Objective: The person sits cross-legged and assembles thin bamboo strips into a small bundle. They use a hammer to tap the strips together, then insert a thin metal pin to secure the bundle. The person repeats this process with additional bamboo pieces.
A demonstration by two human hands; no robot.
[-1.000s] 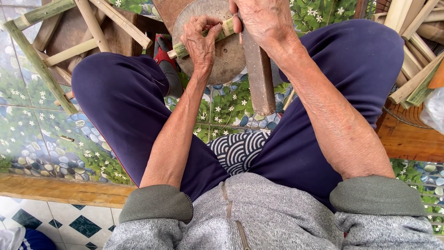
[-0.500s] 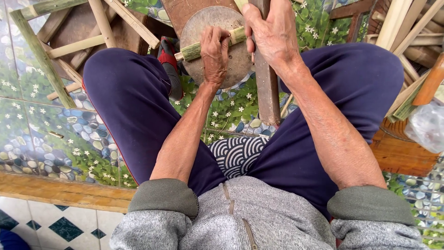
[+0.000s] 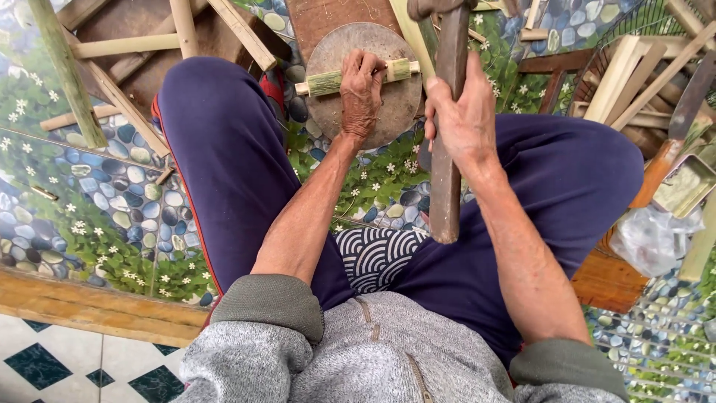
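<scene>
I sit with my knees apart over a round wooden chopping block (image 3: 388, 112). My left hand (image 3: 362, 86) presses a short green bamboo piece (image 3: 324, 82) flat across the block. My right hand (image 3: 462, 119) grips the long wooden handle of a tool (image 3: 447, 172); its dark head sits at the top edge of the view, above the block and to the right of the bamboo. The handle's end points back toward my lap.
Split bamboo strips (image 3: 246, 37) and a wooden frame (image 3: 67, 75) lie at upper left on the pebble-and-flower patterned floor (image 3: 97, 194). More strips (image 3: 626, 75), a knife with an orange handle (image 3: 664, 160), a metal tray (image 3: 682, 186) and a plastic bag (image 3: 649, 239) lie to the right.
My right hand has raised the tool and drawn it back from the block. My left hand still holds the bamboo on the block. The view has tilted slightly.
</scene>
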